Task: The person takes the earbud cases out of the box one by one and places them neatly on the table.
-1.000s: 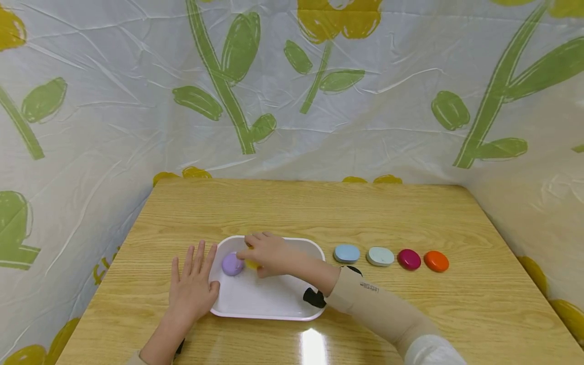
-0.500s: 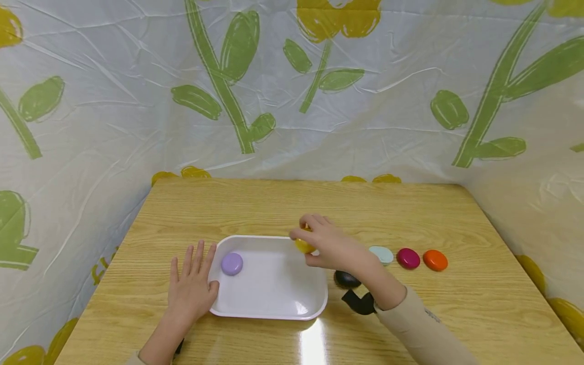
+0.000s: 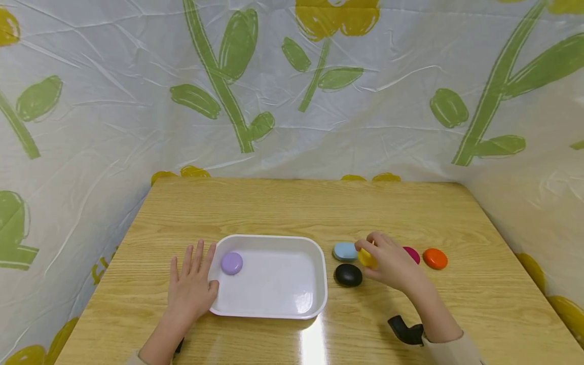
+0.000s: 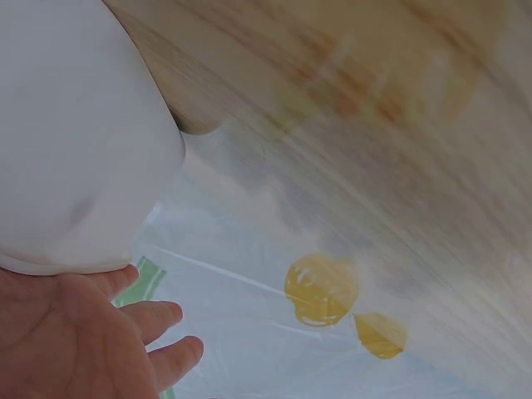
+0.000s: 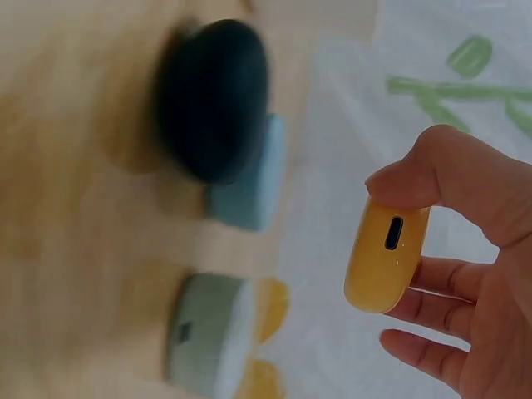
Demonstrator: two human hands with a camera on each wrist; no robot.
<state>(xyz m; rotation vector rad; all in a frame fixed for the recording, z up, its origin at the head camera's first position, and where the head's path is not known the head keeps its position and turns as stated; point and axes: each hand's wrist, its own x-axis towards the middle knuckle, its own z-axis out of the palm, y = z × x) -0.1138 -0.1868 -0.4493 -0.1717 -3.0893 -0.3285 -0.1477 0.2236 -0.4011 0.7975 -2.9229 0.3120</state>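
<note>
My right hand pinches a yellow earbud charging case between thumb and fingers, above the table right of the tray. A dark charging port faces the right wrist camera. Under that hand, a pale green case is hidden in the head view but shows in the right wrist view. A black case and a light blue case lie just left of it. With fingers spread straight, my left hand touches the left rim of a white tray. Inside the tray, at its left, lies a round purple case.
Further right on the wooden table lie a magenta case, partly covered by the right hand, and an orange case. A flower-printed sheet hangs behind the table and at both sides.
My right hand has lifted the yellow case out of the tray and carried it right, past the tray's edge and the black case. The left hand has stayed at the tray.
</note>
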